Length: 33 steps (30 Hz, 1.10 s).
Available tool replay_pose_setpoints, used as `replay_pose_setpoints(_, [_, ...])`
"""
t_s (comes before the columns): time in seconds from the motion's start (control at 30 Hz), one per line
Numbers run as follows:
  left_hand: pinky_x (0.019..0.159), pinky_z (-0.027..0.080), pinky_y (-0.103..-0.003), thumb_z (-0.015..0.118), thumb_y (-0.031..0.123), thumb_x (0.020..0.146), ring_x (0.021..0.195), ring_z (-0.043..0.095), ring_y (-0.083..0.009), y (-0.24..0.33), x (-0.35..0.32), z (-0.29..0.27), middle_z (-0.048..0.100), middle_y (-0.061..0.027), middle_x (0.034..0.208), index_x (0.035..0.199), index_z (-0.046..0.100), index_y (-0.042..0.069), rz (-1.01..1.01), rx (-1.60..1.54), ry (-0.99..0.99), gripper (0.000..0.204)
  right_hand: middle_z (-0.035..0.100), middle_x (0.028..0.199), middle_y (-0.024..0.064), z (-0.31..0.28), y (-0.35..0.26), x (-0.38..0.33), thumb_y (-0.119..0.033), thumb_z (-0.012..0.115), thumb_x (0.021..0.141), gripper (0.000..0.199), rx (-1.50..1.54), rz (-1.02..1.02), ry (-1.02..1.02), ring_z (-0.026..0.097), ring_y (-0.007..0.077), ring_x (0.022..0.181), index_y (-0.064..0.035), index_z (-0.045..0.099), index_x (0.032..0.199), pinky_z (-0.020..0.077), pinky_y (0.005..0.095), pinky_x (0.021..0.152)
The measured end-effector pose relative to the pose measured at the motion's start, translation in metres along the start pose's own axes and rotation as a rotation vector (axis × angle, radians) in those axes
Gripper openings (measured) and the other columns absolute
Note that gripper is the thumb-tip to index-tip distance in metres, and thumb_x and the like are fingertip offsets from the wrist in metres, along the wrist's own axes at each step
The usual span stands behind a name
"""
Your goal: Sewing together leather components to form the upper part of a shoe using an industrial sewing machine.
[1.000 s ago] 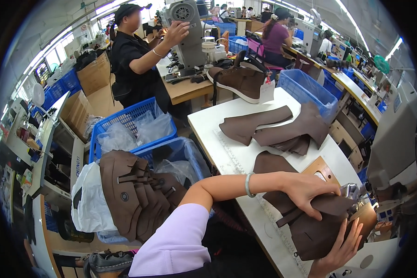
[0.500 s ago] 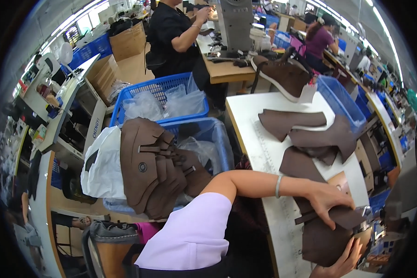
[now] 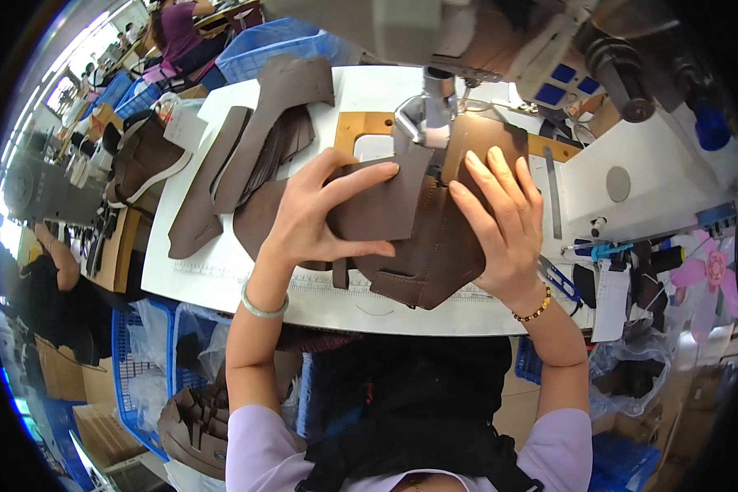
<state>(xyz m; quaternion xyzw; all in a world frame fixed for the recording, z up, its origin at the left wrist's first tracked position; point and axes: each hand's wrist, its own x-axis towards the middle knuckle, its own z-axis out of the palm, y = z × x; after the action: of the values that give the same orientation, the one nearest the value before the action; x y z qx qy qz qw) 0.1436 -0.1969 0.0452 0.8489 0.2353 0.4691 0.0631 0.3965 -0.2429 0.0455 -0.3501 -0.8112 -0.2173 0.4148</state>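
Left hand (image 3: 324,217) pinches brown leather piece (image 3: 418,238), thumb under; right hand (image 3: 500,221) lies flat on it, fingers spread; sewing machine head (image 3: 435,107) at 12 o'clock, needle probably hidden.

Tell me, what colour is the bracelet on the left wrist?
The bracelet is pale green, a smooth plain ring. The head view shows it best, just below the left hand.

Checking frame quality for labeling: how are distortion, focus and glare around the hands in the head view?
Head view: heavy fisheye, white table edge bows, black vignette at rim; left hand, right hand and brown leather piece sharp, evenly lit; far windows at upper left blown out.
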Motion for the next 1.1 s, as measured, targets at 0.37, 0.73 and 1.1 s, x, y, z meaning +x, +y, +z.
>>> replay_pose_setpoints(0.37, [0.066, 0.049, -0.035, 0.084, 0.048, 0.051, 0.074, 0.059, -0.0264, 0.031, -0.002, -0.018, 0.06, -0.0107, 0.092, 0.12, 0.07, 0.016, 0.052, 0.291, -0.206, 0.078, 0.052, 0.137, 0.023, -0.006, -0.005, -0.011, -0.02, 0.065, 0.083, 0.04, 0.092, 0.037, -0.026, 0.048, 0.0397, 0.131, -0.0112, 0.065, 0.122, 0.0339, 0.0532, 0.11])
replay_pose_setpoints(0.73, [0.08, 0.047, -0.034, 0.082, 0.043, 0.061, 0.089, 0.056, -0.021, 0.045, 0.034, -0.024, 0.057, -0.001, 0.129, 0.124, 0.068, 0.03, 0.019, 0.593, -0.236, 0.066, 0.054, 0.136, 0.0214, -0.004, 0.002, -0.008, -0.021, 0.06, 0.088, 0.041, 0.075, 0.041, -0.027, 0.049, 0.037, 0.13, -0.0047, 0.063, 0.125, 0.0375, 0.0509, 0.109])
replay_pose_setpoints(1.1, [0.075, 0.043, -0.03, 0.079, 0.045, 0.065, 0.078, 0.048, -0.0189, 0.043, 0.04, -0.022, 0.056, 0.0047, 0.132, 0.129, 0.063, 0.032, 0.022, 0.664, -0.298, 0.068, 0.055, 0.135, 0.0205, -0.005, 0.002, -0.009, -0.03, 0.064, 0.086, 0.044, 0.074, 0.019, -0.042, 0.05, 0.0352, 0.13, -0.0058, 0.064, 0.123, 0.0372, 0.0499, 0.109])
